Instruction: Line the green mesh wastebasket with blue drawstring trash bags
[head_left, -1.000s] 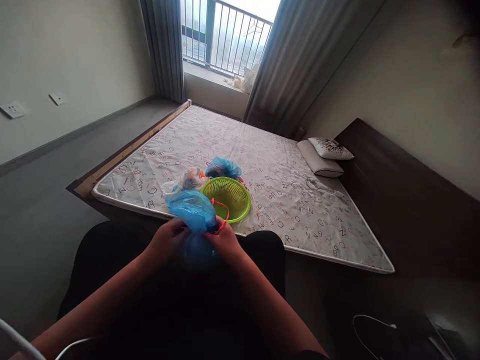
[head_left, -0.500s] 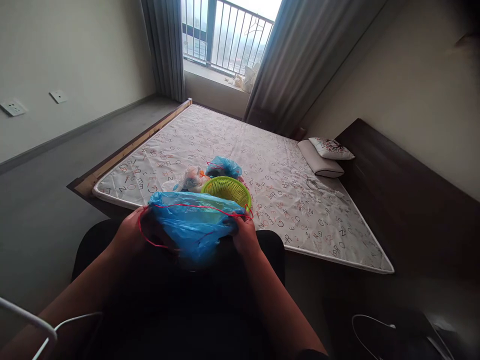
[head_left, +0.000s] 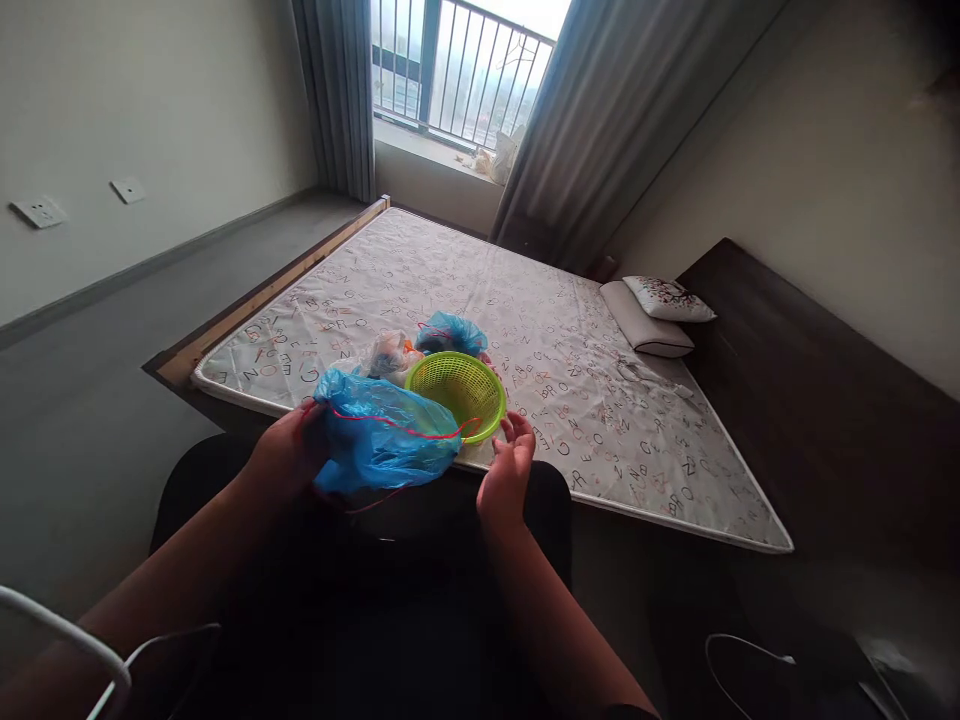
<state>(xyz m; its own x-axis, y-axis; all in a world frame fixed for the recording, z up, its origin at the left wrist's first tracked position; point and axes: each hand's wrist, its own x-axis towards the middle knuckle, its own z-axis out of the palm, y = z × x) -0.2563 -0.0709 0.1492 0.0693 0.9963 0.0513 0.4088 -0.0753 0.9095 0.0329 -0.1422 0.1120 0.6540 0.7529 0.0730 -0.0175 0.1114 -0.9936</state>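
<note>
A thin blue plastic bag [head_left: 390, 430] with a red drawstring hangs from my left hand [head_left: 289, 445], whose fingers are closed on its left end. The bag's right end droops free over my lap. To its right, my right hand [head_left: 510, 465] is raised with fingers apart and slightly curled, holding nothing. It is beside the rim of a yellow-green plastic basket [head_left: 489, 395], which stands at the near edge of the mattress [head_left: 600, 400]. Part of the basket is hidden behind the bag.
Behind the basket lie a second blue bag [head_left: 452, 332] and a clear bag [head_left: 386, 355] with something orange. Two pillows [head_left: 652, 315] rest by the dark headboard [head_left: 810, 350]. A white cable [head_left: 67, 630] loops at lower left. Grey curtains flank the window.
My right hand has let go of the bag and its fingers have opened. The bag's right end has dropped and swung left, showing more of the basket.
</note>
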